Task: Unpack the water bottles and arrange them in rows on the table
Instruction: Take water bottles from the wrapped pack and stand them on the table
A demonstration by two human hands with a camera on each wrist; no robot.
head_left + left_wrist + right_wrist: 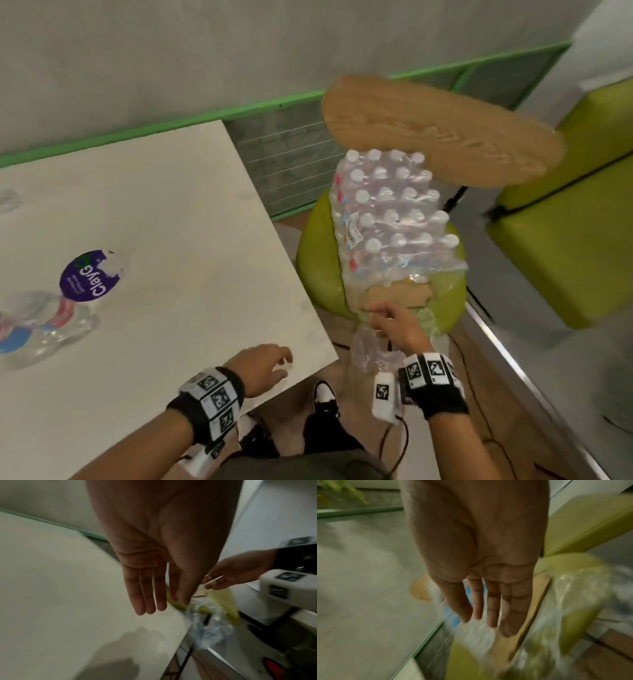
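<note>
The shrink-wrapped pack of water bottles (390, 219) stands on a green stool (315, 267) just beside the counter (171, 212), its near end torn open, with loose plastic wrap (373, 353) trailing down and a cardboard base (397, 294) showing. Most bottles remain sealed inside. A few loose bottles (44, 325) lie on the counter's left side, on their sides rather than in a row, next to a purple label (90, 277).

The right hand (397, 325) reaches at the torn end; its fingers (489, 601) are stretched nearly straight and hold nothing that can be made out, though the wrist view is blurred. The left hand (263, 366) hovers over the counter's near corner, fingers (147, 592) straight and together, empty.

The main risk seems to be the pack itself: it is tall and overhangs the small round seat, so a hard tug on the wrap could tip or drag it off the stool. Bottles freed from the open end could also roll out and fall to the floor.
</note>
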